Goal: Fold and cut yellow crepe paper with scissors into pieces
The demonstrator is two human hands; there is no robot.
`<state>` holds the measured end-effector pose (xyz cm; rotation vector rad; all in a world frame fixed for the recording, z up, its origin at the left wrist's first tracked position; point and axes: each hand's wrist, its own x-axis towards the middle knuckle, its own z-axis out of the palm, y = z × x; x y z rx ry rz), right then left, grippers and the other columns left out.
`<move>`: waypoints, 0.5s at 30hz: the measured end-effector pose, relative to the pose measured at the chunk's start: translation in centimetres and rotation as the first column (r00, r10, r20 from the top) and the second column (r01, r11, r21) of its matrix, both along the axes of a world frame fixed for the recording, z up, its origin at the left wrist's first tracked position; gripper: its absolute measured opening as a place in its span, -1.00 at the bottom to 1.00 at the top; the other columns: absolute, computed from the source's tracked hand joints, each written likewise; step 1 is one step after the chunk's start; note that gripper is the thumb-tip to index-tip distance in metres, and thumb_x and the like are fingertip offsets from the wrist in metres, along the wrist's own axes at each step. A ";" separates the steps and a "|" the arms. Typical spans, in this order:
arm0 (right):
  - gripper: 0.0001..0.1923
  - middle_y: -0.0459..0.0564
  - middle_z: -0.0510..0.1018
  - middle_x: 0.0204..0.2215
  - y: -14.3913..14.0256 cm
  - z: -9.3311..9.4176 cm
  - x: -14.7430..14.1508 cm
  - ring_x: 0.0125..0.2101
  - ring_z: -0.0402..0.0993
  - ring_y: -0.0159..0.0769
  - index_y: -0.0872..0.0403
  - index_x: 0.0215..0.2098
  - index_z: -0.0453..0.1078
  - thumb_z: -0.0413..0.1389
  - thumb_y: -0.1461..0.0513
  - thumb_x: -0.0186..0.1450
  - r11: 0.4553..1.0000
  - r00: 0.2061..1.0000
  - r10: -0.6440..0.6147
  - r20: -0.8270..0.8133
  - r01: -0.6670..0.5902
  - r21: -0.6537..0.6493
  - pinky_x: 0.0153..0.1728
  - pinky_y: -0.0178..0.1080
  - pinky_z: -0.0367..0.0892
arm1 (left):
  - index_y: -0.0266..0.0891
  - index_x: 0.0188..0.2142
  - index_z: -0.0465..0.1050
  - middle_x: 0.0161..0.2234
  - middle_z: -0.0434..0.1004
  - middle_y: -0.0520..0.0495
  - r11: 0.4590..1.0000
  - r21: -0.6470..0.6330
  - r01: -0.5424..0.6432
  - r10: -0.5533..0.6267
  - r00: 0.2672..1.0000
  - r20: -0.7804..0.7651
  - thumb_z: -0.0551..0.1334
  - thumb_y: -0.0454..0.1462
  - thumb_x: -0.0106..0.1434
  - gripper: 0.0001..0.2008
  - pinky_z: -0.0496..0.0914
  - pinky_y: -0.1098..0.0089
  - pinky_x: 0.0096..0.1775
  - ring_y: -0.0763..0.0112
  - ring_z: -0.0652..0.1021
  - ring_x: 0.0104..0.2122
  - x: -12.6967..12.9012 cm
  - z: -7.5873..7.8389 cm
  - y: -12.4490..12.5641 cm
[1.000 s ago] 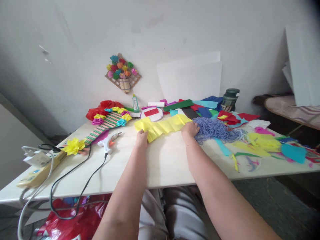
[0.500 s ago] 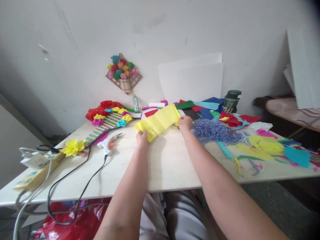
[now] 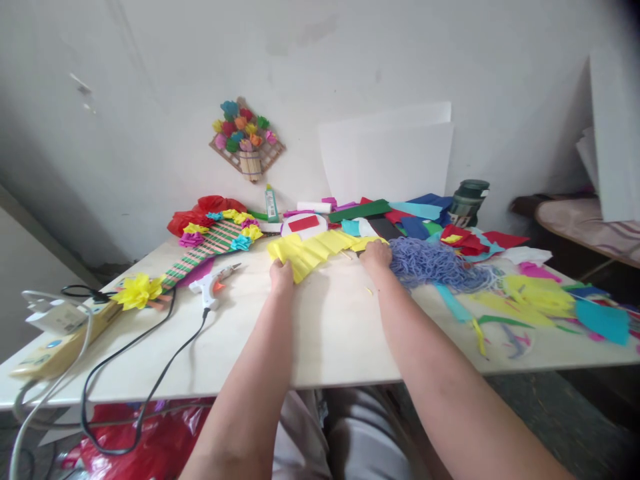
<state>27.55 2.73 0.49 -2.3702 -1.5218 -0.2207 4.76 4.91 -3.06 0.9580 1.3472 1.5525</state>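
- The left hand [image 3: 281, 275] pinched the near left end of a long yellow pleated crepe-paper strip [image 3: 315, 250], fingers closed on it.
- The right hand [image 3: 376, 255] pressed down on the strip's right end, fingers curled over the paper and gripping it against the pale wooden counter [image 3: 325, 327].
- The strip lay stretched flat between both hands, its folds showing as ridges; it sat just in front of a round white disc with a red rectangle [image 3: 303, 225].
- Right of the strip, touching the right hand's knuckles, lay a heap of lilac-blue yarn [image 3: 433, 263]; left of the strip, a white hot-glue gun [image 3: 214, 285] on a black cord.
- Judged step: smoothing or re-gathering the pleats. The next move would call for an even pull from both ends so that the thin paper did not tear.
- Against the frame half a second earlier, the strip had come down: then its right end was lifted off the counter and tilted up; now it lay flat and longer, with the right hand lower and further right.
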 end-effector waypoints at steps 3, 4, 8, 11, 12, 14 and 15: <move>-0.68 0.18 0.39 -0.16 0.1 -0.2 0.0 -0.12 0.28 -0.12 0.16 -0.16 0.39 -0.09 0.34 0.18 0.997 0.998 0.069 0.016 -0.068 -0.033 -0.17 -0.18 0.18 | -0.29 -0.40 0.34 -0.45 0.47 -0.12 1.000 0.024 0.013 -0.013 1.000 0.026 0.10 -0.39 0.04 -0.90 0.39 0.41 -0.40 0.34 0.52 -0.44 0.0 0.0 -0.1; -0.67 0.17 0.38 -0.16 0.1 -0.2 0.0 -0.13 0.30 -0.13 0.14 -0.13 0.38 -0.10 0.34 0.18 0.996 0.996 0.084 0.006 -0.083 -0.043 -0.20 -0.18 0.20 | -0.30 -0.40 0.34 -0.45 0.47 -0.12 0.999 0.035 0.024 -0.026 0.999 0.044 0.09 -0.39 0.04 -0.89 0.39 0.41 -0.40 0.35 0.52 -0.44 0.0 0.0 -0.2; -0.64 0.18 0.32 -0.13 -0.2 0.0 -0.3 -0.19 0.35 -0.13 0.12 -0.06 0.31 -0.04 0.31 0.16 0.995 0.996 0.092 0.003 -0.092 -0.028 -0.25 -0.21 0.25 | -0.30 -0.39 0.35 -0.46 0.47 -0.12 0.999 0.042 0.030 -0.033 0.998 0.057 0.09 -0.39 0.05 -0.89 0.39 0.40 -0.40 0.35 0.52 -0.45 -0.1 0.2 -0.3; -0.65 0.20 0.29 -0.11 -0.4 0.3 -0.3 -0.20 0.37 -0.14 0.14 -0.07 0.29 -0.02 0.31 0.16 0.996 0.997 0.079 -0.004 -0.079 -0.027 -0.25 -0.22 0.26 | -0.29 -0.37 0.35 -0.45 0.47 -0.12 0.999 0.032 0.029 -0.030 0.998 0.063 0.10 -0.38 0.05 -0.88 0.39 0.39 -0.39 0.34 0.52 -0.44 -0.3 0.1 -0.2; -0.65 0.22 0.30 -0.11 -0.4 0.4 -0.3 -0.19 0.38 -0.14 0.15 -0.07 0.29 -0.02 0.32 0.16 0.996 0.997 0.077 -0.013 -0.078 -0.031 -0.25 -0.21 0.27 | -0.29 -0.37 0.35 -0.44 0.48 -0.12 0.999 0.028 0.029 -0.031 0.997 0.070 0.11 -0.38 0.05 -0.87 0.39 0.39 -0.38 0.34 0.52 -0.43 -0.3 0.0 -0.1; -0.67 0.24 0.33 -0.12 -0.5 0.7 -0.2 -0.18 0.38 -0.11 0.18 -0.08 0.30 -0.02 0.32 0.17 0.995 0.996 0.072 -0.045 -0.075 -0.058 -0.24 -0.20 0.27 | -0.29 -0.36 0.36 -0.44 0.48 -0.11 0.999 0.022 0.027 -0.028 0.996 0.080 0.13 -0.38 0.04 -0.87 0.40 0.38 -0.36 0.33 0.53 -0.41 -0.5 -0.1 0.1; -0.68 0.26 0.36 -0.14 -0.5 0.9 -0.2 -0.16 0.38 -0.10 0.20 -0.09 0.31 -0.02 0.33 0.17 0.994 0.996 0.066 -0.066 -0.071 -0.083 -0.23 -0.19 0.28 | -0.29 -0.36 0.37 -0.44 0.48 -0.11 0.999 0.033 0.030 -0.033 0.995 0.090 0.14 -0.38 0.03 -0.87 0.40 0.38 -0.34 0.32 0.53 -0.40 -0.5 -0.2 0.1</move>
